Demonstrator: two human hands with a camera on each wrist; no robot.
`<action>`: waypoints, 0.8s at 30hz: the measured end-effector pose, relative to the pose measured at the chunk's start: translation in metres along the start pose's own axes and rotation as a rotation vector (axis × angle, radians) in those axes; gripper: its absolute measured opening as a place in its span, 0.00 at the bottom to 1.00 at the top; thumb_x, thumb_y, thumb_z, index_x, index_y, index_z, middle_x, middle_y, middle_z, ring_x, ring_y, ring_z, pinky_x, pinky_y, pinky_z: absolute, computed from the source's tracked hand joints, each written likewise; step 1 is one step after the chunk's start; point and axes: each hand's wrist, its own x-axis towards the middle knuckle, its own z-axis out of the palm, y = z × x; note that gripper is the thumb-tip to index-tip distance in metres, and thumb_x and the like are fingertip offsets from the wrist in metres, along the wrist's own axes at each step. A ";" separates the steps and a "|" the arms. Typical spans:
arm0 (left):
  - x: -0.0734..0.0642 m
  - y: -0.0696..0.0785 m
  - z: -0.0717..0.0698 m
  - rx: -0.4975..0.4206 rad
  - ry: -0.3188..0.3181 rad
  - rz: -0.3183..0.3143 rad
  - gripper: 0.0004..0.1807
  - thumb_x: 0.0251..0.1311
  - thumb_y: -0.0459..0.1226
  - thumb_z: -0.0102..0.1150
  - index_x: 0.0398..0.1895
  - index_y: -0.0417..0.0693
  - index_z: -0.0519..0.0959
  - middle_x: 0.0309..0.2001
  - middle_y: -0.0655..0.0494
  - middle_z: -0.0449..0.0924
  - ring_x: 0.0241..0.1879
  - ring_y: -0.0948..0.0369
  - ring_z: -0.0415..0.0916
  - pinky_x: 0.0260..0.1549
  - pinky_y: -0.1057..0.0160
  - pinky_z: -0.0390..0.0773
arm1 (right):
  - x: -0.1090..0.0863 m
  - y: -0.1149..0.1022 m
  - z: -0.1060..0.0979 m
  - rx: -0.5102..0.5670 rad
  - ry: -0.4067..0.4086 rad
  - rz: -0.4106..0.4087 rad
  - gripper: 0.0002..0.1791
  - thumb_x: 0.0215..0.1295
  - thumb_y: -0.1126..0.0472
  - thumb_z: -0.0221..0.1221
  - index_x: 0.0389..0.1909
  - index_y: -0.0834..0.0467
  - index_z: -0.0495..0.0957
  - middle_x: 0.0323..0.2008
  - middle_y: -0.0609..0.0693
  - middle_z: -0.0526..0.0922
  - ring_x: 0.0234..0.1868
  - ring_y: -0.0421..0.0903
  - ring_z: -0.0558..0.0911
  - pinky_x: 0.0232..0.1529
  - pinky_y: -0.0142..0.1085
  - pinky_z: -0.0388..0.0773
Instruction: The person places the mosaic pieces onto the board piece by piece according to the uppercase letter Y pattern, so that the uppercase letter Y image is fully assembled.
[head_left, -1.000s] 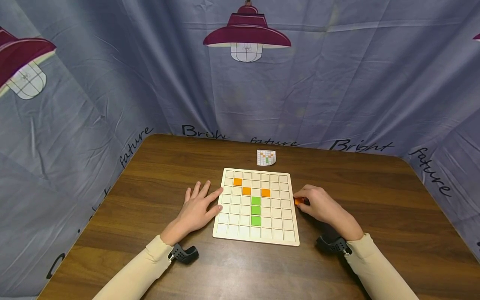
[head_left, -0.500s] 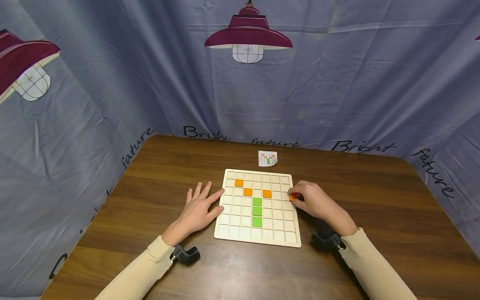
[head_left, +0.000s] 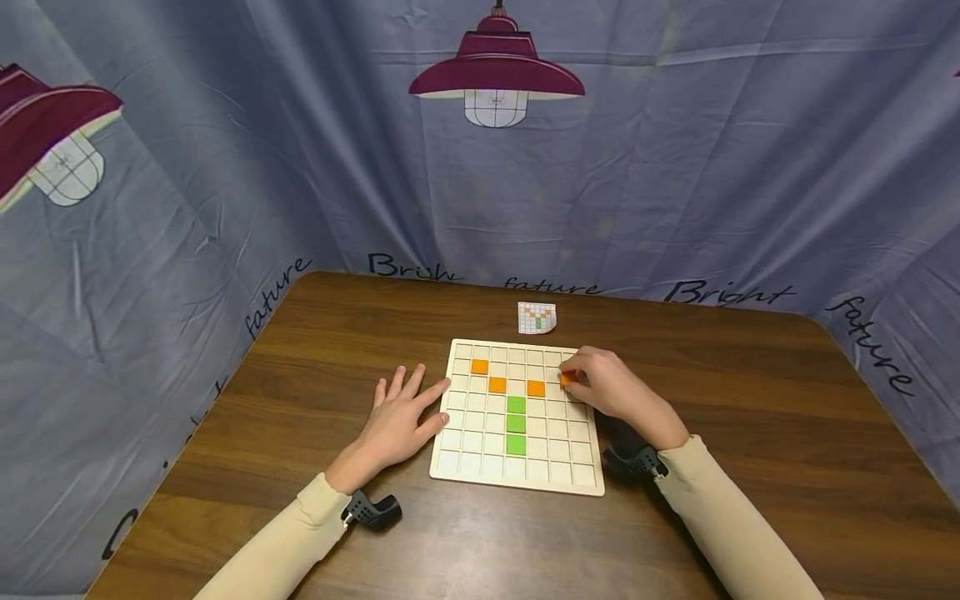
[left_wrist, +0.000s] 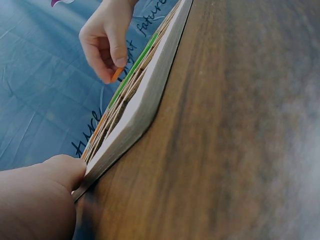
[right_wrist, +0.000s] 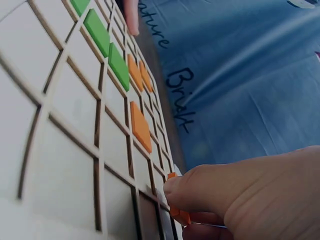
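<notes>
A pale wooden grid board (head_left: 480,462) lies on the table. Three orange tiles, one of them the upper-left orange tile (head_left: 479,367), and three green tiles in a column, among them the middle green tile (head_left: 516,424), sit in its cells. With fingers spread, my left hand (head_left: 395,425) rests on the table, index finger and thumb touching the board's left edge. My right hand (head_left: 609,385) pinches an orange tile (right_wrist: 172,176) between thumb and fingers over the board's upper right part. The fingers partly hide that tile; I cannot tell whether more than one piece is held.
Behind the board lies a small paper card (head_left: 537,317) printed with a coloured grid pattern. The brown wooden table (head_left: 480,542) reaches back to a blue-grey curtain (head_left: 675,167) that also hangs at both sides. Each wrist wears a black camera mount.
My right hand has carried the orange tile from beside the board's right edge leftward and slightly away, over the upper right cells. The left hand stays at the left edge.
</notes>
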 end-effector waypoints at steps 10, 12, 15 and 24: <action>0.000 -0.001 0.000 -0.005 0.000 0.001 0.30 0.73 0.53 0.52 0.76 0.60 0.68 0.80 0.35 0.53 0.80 0.32 0.42 0.71 0.23 0.42 | 0.017 -0.002 0.007 0.010 -0.015 -0.002 0.11 0.59 0.69 0.68 0.43 0.63 0.88 0.34 0.53 0.86 0.31 0.42 0.74 0.33 0.35 0.72; 0.000 -0.001 0.000 -0.007 -0.002 0.001 0.30 0.73 0.53 0.52 0.76 0.60 0.68 0.80 0.35 0.53 0.80 0.32 0.41 0.71 0.23 0.42 | 0.019 -0.002 0.008 0.015 -0.017 0.002 0.11 0.59 0.69 0.68 0.44 0.63 0.88 0.35 0.54 0.86 0.31 0.42 0.75 0.34 0.35 0.73; -0.001 -0.001 0.000 -0.011 -0.005 -0.002 0.31 0.73 0.53 0.52 0.76 0.60 0.68 0.80 0.36 0.52 0.80 0.32 0.41 0.71 0.23 0.42 | 0.021 -0.002 0.010 0.023 -0.018 0.003 0.12 0.59 0.69 0.68 0.45 0.64 0.88 0.36 0.54 0.87 0.31 0.42 0.75 0.34 0.35 0.72; 0.001 -0.001 0.000 -0.008 -0.009 -0.006 0.31 0.73 0.53 0.52 0.76 0.60 0.68 0.80 0.35 0.52 0.80 0.32 0.41 0.71 0.23 0.42 | 0.022 0.000 0.014 0.020 -0.017 0.015 0.13 0.59 0.69 0.68 0.46 0.64 0.88 0.36 0.54 0.87 0.31 0.42 0.74 0.34 0.34 0.71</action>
